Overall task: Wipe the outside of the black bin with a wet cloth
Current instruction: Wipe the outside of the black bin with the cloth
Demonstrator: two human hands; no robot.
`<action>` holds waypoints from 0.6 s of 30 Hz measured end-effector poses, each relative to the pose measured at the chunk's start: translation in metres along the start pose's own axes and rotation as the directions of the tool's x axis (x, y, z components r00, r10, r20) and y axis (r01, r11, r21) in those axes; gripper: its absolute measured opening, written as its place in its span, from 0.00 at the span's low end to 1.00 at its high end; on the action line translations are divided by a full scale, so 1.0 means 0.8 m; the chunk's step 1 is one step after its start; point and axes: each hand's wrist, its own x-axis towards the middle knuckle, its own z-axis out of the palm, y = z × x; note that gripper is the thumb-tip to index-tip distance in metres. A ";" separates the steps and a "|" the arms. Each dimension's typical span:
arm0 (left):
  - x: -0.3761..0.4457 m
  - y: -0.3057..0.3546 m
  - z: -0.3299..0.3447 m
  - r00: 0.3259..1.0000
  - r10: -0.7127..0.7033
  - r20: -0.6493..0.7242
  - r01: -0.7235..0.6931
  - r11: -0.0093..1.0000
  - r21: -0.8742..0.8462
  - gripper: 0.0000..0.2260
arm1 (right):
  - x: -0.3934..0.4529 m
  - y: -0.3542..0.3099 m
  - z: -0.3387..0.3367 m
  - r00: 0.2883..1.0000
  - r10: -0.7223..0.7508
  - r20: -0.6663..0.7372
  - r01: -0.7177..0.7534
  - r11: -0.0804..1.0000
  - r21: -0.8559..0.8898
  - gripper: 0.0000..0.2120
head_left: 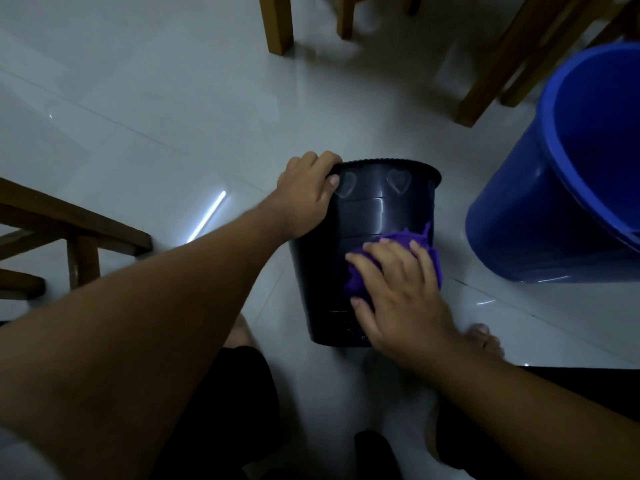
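Head view: a glossy black plastic bin (374,216) with a ribbed rim and a row of embossed hearts below it stands on the pale tiled floor (156,140), between the person's bare feet. Its tapered wall carries horizontal bands and catches a vertical highlight. The left hand (306,194) grips the near-left rim, thumb on the outer wall. The right hand (398,292), fingers spread, presses a crumpled purple cloth (420,239) flat against the bin's lower right side. A blue plastic bucket (561,188) stands to the right, apart from the bin; wooden chair legs (277,22) stand beyond.
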 end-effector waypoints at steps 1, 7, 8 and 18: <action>0.000 -0.003 -0.001 1.000 0.005 0.006 -0.005 1.000 0.005 0.19 | -0.004 -0.001 0.002 1.000 -0.012 0.002 0.012 1.000 0.000 0.30; 0.002 -0.003 -0.004 1.000 0.005 0.002 -0.005 1.000 0.005 0.20 | 0.061 0.013 -0.010 0.996 0.077 -0.042 -0.075 0.996 0.044 0.31; 0.002 -0.003 -0.004 1.000 0.001 0.004 -0.001 1.000 0.003 0.19 | 0.068 0.016 -0.012 0.994 0.101 -0.043 -0.098 0.993 0.062 0.31; 0.010 0.043 0.003 0.996 -0.060 -0.070 0.063 0.997 0.048 0.15 | 0.022 0.008 0.002 0.998 0.029 -0.056 -0.024 0.996 0.083 0.31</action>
